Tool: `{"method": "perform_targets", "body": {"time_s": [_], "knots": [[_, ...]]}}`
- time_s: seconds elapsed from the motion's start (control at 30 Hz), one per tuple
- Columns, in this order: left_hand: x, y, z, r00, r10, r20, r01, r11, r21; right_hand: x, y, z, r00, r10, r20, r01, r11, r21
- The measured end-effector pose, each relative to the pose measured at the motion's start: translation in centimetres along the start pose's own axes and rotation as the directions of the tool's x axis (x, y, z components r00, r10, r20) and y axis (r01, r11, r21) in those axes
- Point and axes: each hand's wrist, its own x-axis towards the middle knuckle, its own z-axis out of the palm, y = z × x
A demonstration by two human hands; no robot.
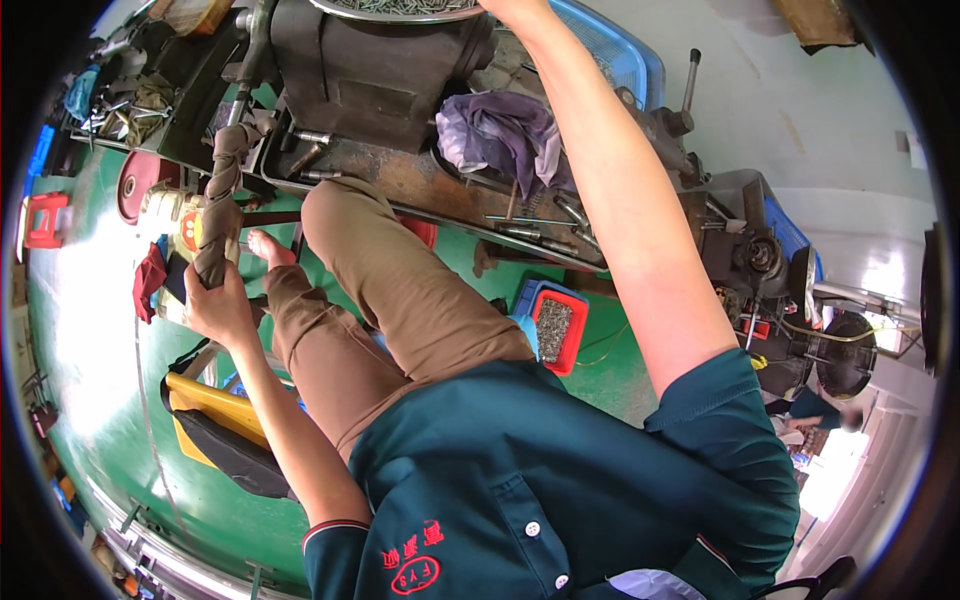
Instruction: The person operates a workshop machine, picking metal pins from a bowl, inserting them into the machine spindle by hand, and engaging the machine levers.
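My left hand [222, 306] is closed round the lower end of a long lever [222, 190] wrapped in brown cloth. The lever's bare metal top joins a dark machine [375, 75]. At the top edge, my right hand [515, 6] is beside the rim of a round metal tray [400, 16] heaped with small metal pins or screws. The picture's edge cuts off its fingers, so what they hold is hidden. Below the machine, a crumpled purple and white cloth [500, 140] lies on the oily metal bench [385, 175].
A blue plastic basket [625, 50] stands at the far right of the bench. Loose metal tools [530, 235] lie along its near edge. On the green floor, a red bin [572, 345] holds small metal parts. A yellow chair [215, 420] is to my left, and a red stool [45, 220] farther off.
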Motion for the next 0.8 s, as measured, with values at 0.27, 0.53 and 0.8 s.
{"method": "perform_targets", "body": {"time_s": [0.27, 0.53, 0.8], "knots": [[0.0, -0.1, 0.1, 1.000, -0.006, -0.007, 0.006, 1.000, 0.027, -0.1, -0.2, 0.0, 0.999, -0.030, -0.014, 0.030, 1.000, 0.005], [0.0, -0.2, 0.1, 1.000, 0.003, -0.010, -0.003, 1.000, 0.024, -0.4, -1.5, -0.4, 0.992, 0.120, 0.049, -0.126, 0.979, 0.161], [0.0, -0.2, 0.3, 0.999, 0.025, -0.040, -0.025, 1.000, 0.002, 0.1, 0.5, 0.1, 0.999, -0.004, -0.034, 0.008, 0.994, 0.113]]}}
